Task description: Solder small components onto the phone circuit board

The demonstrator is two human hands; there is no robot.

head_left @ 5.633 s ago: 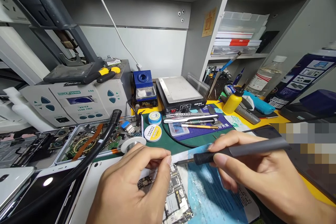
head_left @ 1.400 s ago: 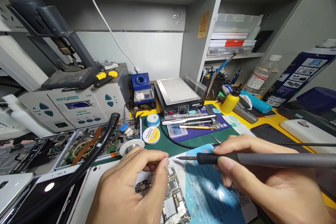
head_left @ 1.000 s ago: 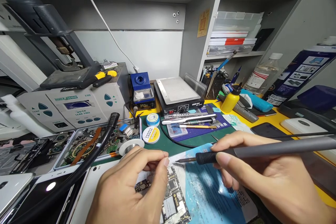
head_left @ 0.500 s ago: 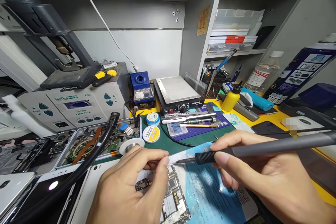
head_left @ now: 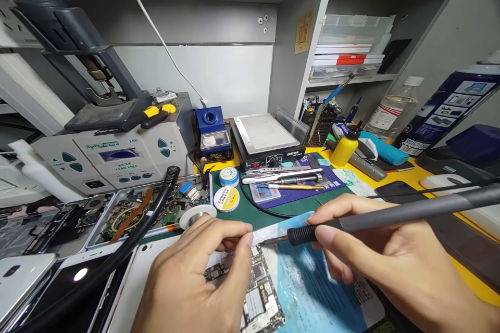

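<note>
My right hand (head_left: 390,265) grips a soldering iron (head_left: 363,218) like a pen, and its tip points left. That tip hovers by the top edge of a phone circuit board (head_left: 258,281); whether it touches the board I cannot tell. With thumb and forefinger pinched together, my left hand (head_left: 199,276) is over the board's left part and hides some of it. What sits in the pinch is too small to make out. Under the board lies a blue and white printed sheet (head_left: 312,291). Just behind my left hand is a spool (head_left: 207,210), partly covered.
On the left are a hot air station (head_left: 117,153), a thick black hose (head_left: 156,208), a tray of boards (head_left: 101,242) and several phones. Behind my hands stand two round tins, a heating plate (head_left: 267,132) and a soldering station (head_left: 211,138). A yellow bottle (head_left: 344,148) stands right.
The soldering iron's tip has shifted slightly left and down toward the board's top edge. My left hand keeps its pinch. The whole view has moved a little.
</note>
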